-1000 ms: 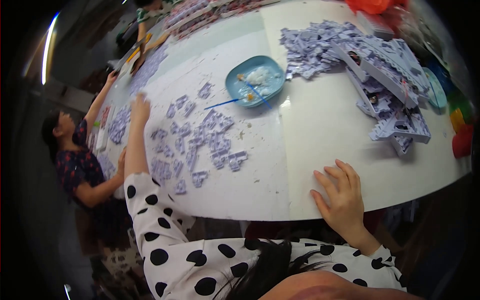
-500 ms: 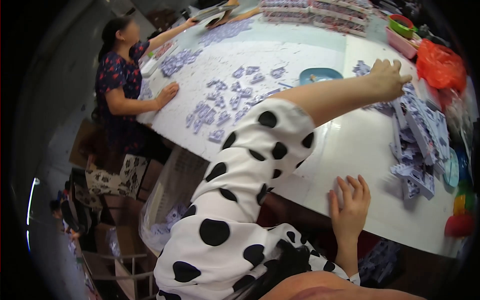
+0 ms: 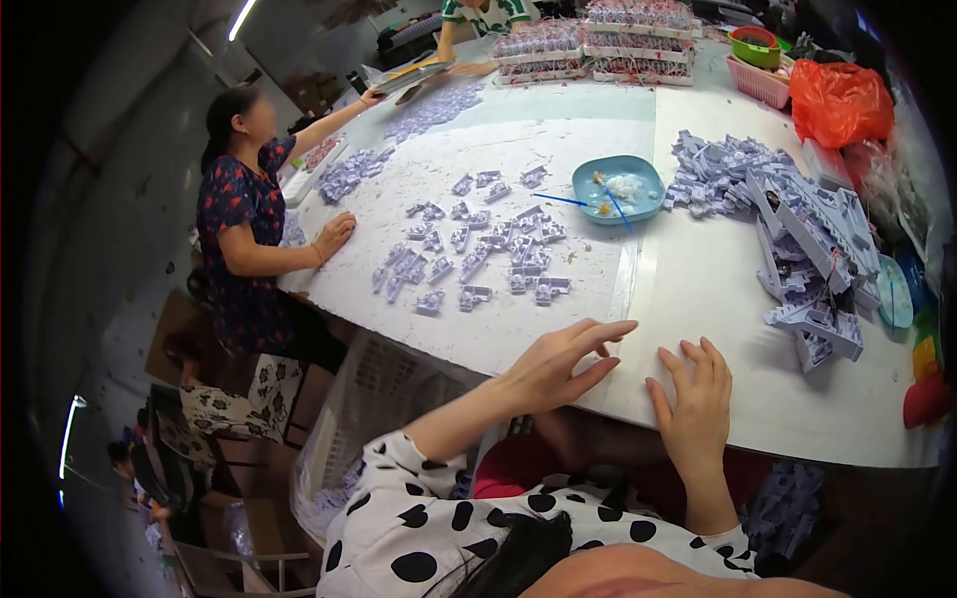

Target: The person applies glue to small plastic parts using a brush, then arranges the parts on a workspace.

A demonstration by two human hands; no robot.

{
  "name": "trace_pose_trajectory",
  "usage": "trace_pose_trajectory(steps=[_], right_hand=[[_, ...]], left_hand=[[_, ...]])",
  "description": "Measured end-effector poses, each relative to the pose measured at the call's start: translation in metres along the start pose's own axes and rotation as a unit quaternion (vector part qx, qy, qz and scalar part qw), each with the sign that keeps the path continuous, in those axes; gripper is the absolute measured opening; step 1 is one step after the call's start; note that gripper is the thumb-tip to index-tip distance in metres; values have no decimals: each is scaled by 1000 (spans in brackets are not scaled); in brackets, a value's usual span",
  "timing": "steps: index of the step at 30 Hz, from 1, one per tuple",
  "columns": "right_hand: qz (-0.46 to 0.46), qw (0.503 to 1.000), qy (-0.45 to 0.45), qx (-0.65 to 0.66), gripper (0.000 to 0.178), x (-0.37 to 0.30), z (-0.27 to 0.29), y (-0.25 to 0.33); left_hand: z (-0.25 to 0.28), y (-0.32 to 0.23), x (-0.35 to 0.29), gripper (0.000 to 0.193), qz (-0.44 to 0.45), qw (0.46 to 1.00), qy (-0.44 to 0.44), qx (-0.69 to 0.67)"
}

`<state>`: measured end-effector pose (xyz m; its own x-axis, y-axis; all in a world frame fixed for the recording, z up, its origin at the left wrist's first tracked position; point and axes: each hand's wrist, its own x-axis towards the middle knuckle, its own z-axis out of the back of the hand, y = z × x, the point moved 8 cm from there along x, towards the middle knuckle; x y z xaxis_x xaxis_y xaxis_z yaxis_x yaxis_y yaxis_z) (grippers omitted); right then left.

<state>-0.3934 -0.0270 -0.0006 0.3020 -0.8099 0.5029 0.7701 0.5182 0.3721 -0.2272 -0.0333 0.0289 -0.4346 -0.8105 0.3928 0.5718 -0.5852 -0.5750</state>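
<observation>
My left hand (image 3: pixel 560 365) hovers near the table's front edge, fingers loosely stretched and thumb apart, with nothing in it. Beside it, my right hand (image 3: pixel 695 407) rests on the white table (image 3: pixel 688 289) with its fingers spread, also holding nothing. Beyond my left hand lie several small pale lilac plastic parts (image 3: pixel 475 296), scattered in loose rows. A blue dish (image 3: pixel 662 197) farther off holds white stuff and orange bits, with thin blue sticks across its rim. To the right, larger lilac plastic pieces (image 3: pixel 812 234) form a heap beside a pile of smaller parts (image 3: pixel 713 164).
A co-worker in a dark floral top (image 3: pixel 249 214) stands at the left table edge; another person (image 3: pixel 488 15) is at the far side. Stacked white trays (image 3: pixel 638 45) stand at the back. A red plastic bag (image 3: pixel 842 100) and pink basket (image 3: pixel 760 82) line the right edge.
My left arm has drawn back from the heap on the right, so the hand is now near the front edge. My right hand stays on the table. The view has shifted, showing the dish whole.
</observation>
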Motion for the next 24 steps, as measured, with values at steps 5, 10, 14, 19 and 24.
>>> trace_pose_trajectory(steps=[5, 10, 14, 19, 24], right_hand=[[-12, 1000, 13, -14, 36, -1, -6, -2], [-12, 1000, -4, -15, 35, 3, -5, 0], [-3, 1000, -22, -14, 36, 2, -6, -5], [3, 1000, -23, -12, 34, -3, -7, -6], [0, 1000, -4, -2, 35, -9, -7, -2]], left_hand=[[9, 30, -41, 49, 100, 976, -169, -96], [13, 45, -42, 42, 120, 964, -213, -101], [13, 42, -43, 40, 127, 964, -211, -102], [9, 36, -46, 32, 76, 969, -224, -71], [12, 32, -53, 30, 97, 964, -235, -81]])
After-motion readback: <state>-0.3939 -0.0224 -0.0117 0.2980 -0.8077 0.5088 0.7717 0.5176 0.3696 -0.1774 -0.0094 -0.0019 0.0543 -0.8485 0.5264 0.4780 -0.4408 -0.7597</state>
